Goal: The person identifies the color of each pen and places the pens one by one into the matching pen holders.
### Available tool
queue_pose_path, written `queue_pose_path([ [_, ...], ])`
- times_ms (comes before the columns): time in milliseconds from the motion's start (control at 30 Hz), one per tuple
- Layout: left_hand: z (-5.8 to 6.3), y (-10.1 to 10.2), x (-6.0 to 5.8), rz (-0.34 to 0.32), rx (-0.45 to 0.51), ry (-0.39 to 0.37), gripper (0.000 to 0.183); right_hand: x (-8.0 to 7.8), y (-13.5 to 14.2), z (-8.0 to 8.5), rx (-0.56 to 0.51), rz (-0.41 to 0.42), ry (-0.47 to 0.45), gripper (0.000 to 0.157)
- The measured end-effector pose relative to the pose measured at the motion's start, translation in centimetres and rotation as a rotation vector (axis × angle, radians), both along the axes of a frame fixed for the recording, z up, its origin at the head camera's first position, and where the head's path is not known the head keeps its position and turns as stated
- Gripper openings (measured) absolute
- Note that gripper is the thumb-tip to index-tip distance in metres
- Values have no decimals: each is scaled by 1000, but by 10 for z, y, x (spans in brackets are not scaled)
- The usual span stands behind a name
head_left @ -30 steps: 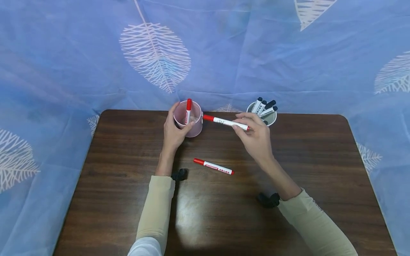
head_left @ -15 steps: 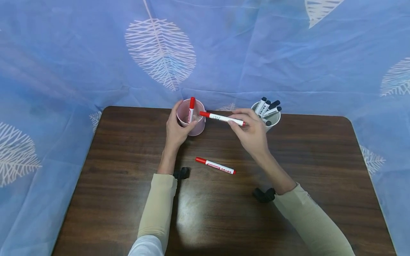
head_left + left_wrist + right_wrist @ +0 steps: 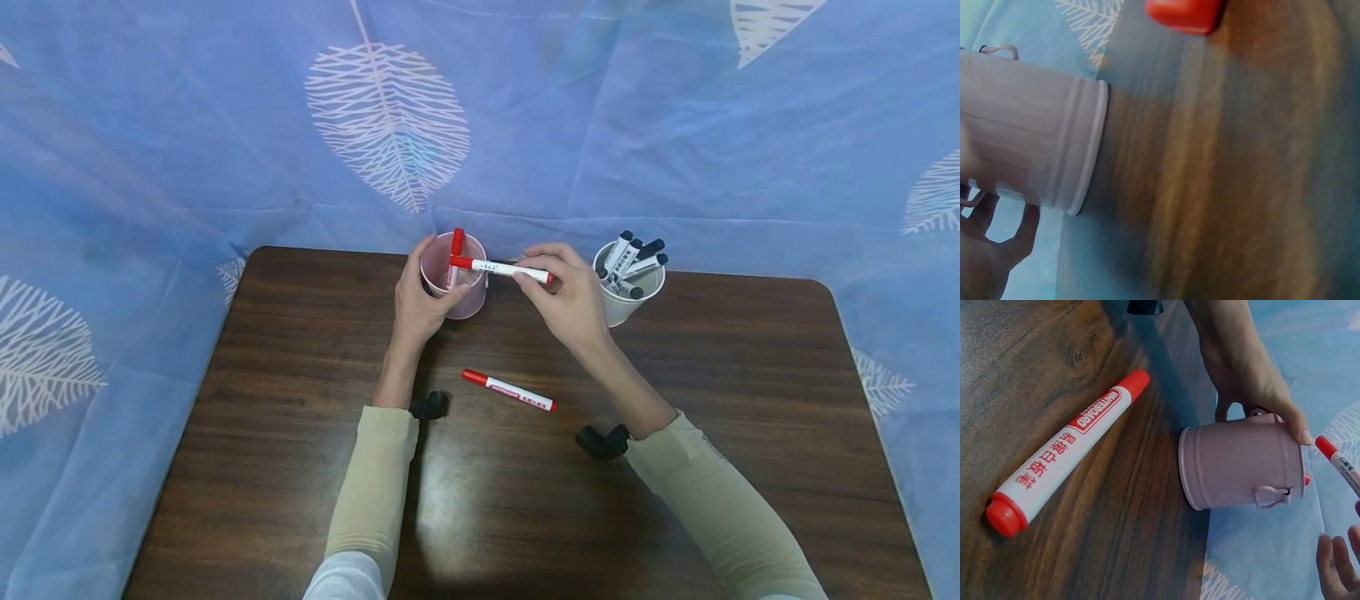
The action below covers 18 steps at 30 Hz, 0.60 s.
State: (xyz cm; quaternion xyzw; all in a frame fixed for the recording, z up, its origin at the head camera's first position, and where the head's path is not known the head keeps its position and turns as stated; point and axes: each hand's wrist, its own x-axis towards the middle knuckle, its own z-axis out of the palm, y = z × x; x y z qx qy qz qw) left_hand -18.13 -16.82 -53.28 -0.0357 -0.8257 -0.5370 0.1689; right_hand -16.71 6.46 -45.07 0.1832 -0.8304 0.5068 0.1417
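My left hand (image 3: 422,307) holds a small pink pail (image 3: 468,307) by its side, thumb at the near rim and fingers round the far side. In the left wrist view the pail (image 3: 1029,125) has its base on the table. One red-capped whiteboard marker (image 3: 457,240) stands inside it. A second red whiteboard marker (image 3: 497,267) is pinched near its end between the thumb and fingers of my right hand (image 3: 568,302). Its capped end overlaps the pail's opening in the head view; in the right wrist view this marker (image 3: 1339,464) is just beyond the rim.
A third red whiteboard marker (image 3: 510,390) lies on the brown table (image 3: 300,433) between my forearms. To the right of my right hand stands a white pail (image 3: 621,312) with several black-capped markers (image 3: 622,252). Behind the table hangs a blue leaf-patterned cloth (image 3: 540,133).
My right hand has carried its marker leftward, from beside the pink pail to over its opening. The left hand keeps its hold on the pail. The head view has shifted slightly.
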Motion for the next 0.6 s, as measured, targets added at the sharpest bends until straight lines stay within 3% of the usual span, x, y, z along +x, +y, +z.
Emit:
queue_pose_path([
  [600,5,-3,-1,-11,-94,-38,89,-13,-16,-3,110,14,-26,16],
])
